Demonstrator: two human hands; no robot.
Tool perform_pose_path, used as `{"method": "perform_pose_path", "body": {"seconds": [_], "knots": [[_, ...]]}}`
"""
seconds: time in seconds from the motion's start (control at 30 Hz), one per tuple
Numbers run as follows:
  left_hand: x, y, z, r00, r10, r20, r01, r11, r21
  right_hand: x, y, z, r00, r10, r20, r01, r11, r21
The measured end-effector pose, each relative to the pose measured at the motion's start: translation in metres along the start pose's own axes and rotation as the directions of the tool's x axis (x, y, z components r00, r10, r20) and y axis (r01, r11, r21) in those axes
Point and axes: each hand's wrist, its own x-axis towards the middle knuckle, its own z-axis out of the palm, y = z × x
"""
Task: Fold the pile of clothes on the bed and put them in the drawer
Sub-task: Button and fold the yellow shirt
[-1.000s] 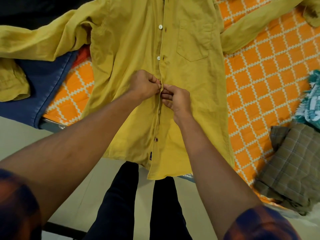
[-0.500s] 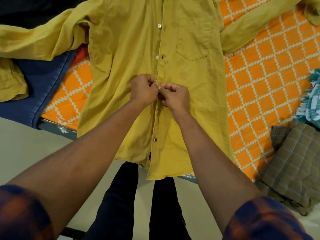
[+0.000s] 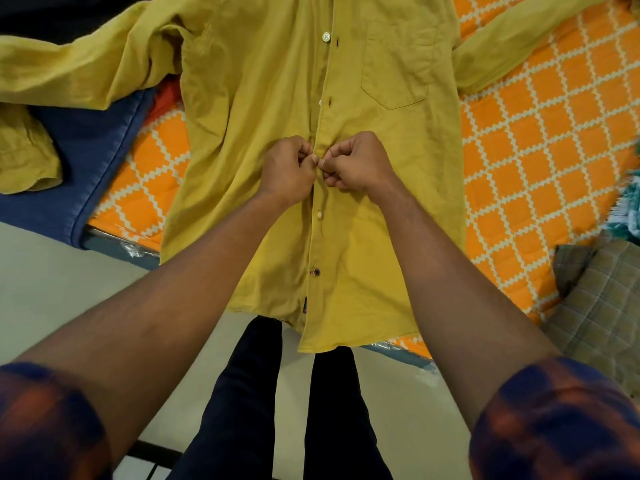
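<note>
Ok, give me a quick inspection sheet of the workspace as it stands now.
Surface: bed with an orange diamond-pattern cover, its edge facing the person.
Job's things: yellow shirt spread front-up, sleeves out to both sides, hem hanging over the bed edge; drawer not in view.
Clutter: blue garment at left under a sleeve; checked cloth and teal cloth at right.
Hands: left hand and right hand both pinch the shirt's button strip mid-front.
Cables: nothing seen.
Surroundings: pale floor; the person's dark trousers below the hem.
</note>
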Motion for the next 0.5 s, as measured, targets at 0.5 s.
{"method": "perform_pose_path", "body": {"seconds": [0.5], "knots": [[-0.0055,0.0032,0.0054,0.987,-0.149,-0.064,0.142,0.985,-0.102,-0.0002,0.0011,-0.0079,0.992,-0.003,0.124,-0.003,0.999,0.049]]}}
